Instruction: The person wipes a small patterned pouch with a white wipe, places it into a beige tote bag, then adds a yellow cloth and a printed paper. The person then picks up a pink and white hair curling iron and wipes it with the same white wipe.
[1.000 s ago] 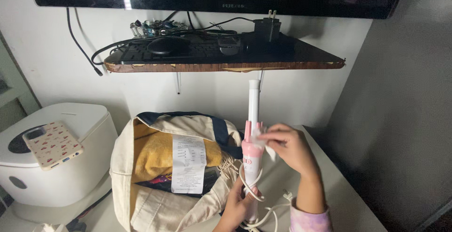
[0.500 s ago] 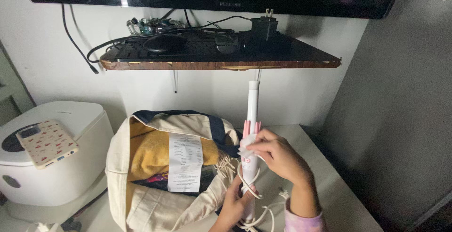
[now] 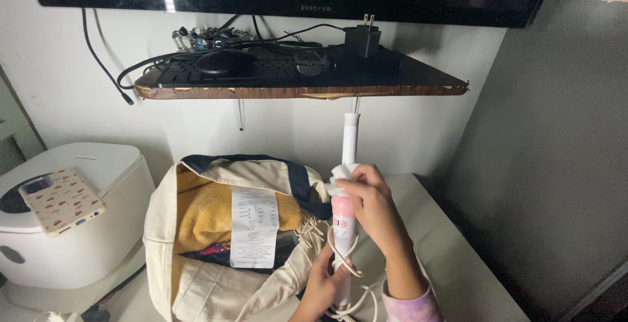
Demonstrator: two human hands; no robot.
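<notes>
Head camera looks down on a pink-and-white curling iron [image 3: 347, 185] held upright over the white tabletop [image 3: 451, 256], its barrel pointing up toward the wooden shelf [image 3: 301, 90]. Left hand [image 3: 324, 283] is curled shut around the lower handle, where the white cord [image 3: 350, 296] loops loose. Right hand [image 3: 369, 201] is closed around a small white wipe [image 3: 340, 173], pressing it against the iron where the pink body meets the white barrel. This looks like the wiping step, worked along the shaft; by my reading the bare white barrel above the wipe is not yet covered, so the next move calls for sliding the cloth along it while the lower grip keeps the iron steady. Just left of the iron sits an open canvas tote bag [image 3: 196, 276] with yellow cloth and a paper receipt [image 3: 254, 225] inside. Further left, a patterned phone [image 3: 60, 201] lies on a white rice cooker [image 3: 98, 243].
</notes>
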